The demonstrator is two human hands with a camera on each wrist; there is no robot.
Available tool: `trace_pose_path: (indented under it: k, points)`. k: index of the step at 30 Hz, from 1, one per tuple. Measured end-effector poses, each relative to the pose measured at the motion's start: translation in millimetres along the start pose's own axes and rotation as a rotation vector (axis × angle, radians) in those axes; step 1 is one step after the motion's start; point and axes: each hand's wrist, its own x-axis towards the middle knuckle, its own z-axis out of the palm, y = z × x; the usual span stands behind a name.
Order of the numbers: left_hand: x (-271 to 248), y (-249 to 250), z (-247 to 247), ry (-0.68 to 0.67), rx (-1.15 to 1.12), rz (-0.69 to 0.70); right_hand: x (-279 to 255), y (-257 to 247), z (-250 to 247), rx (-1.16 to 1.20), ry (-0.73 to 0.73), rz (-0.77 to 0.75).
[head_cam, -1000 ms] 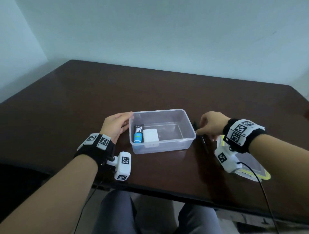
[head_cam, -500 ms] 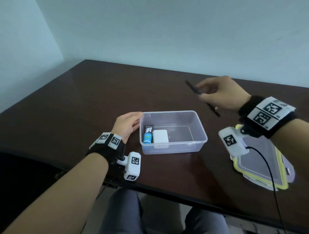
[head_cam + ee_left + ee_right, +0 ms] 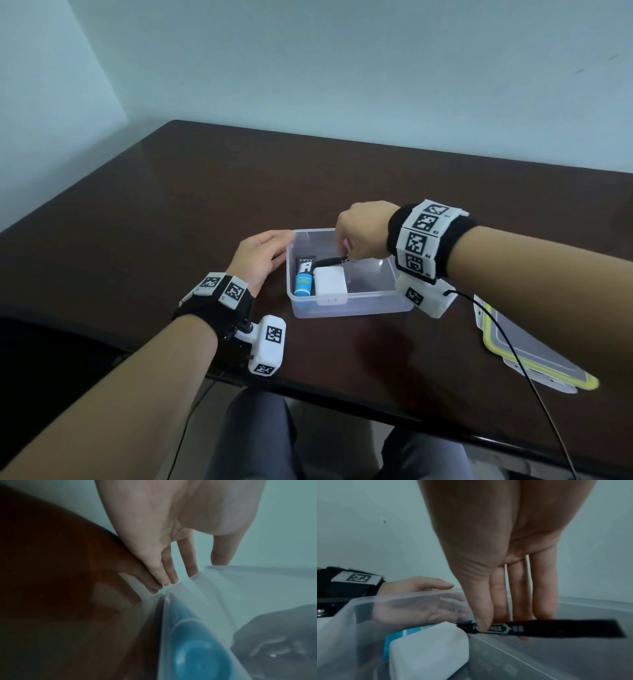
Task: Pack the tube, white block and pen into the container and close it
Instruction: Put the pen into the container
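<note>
A clear plastic container (image 3: 349,305) stands on the dark table. Inside at its left end lie a black and blue tube (image 3: 303,279) and a white block (image 3: 330,286) side by side. My right hand (image 3: 347,255) reaches down into the container and pinches a black pen (image 3: 330,261) between thumb and fingers. In the right wrist view the pen (image 3: 556,628) lies level just behind the white block (image 3: 428,649), low over the floor of the container. My left hand (image 3: 263,257) rests with straight fingers (image 3: 168,574) against the container's left wall (image 3: 205,588).
The container's lid (image 3: 534,356), clear with a yellow-green seal, lies flat on the table to the right, near the front edge. A black cable (image 3: 513,349) from my right wrist crosses over it. The table edge runs close in front of me.
My right hand took the pen from the table right of the container, lifted it, and has now brought it down into the container. The left hand stayed at the left wall.
</note>
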Motion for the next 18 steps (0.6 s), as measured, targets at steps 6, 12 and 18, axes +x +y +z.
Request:
trace_pose_path:
  k: [6, 12, 18]
  points:
    - [-2, -1, 1, -0.007, -0.016, 0.007, -2, 11, 4, 0.135, 0.025, -0.004]
    - [-2, -2, 1, -0.021, 0.004, -0.009, -20, 27, 5, 0.365, 0.151, 0.052]
    - [1, -5, 7, 0.046, 0.036, -0.018, -71, 59, 6, 0.575, 0.367, 0.168]
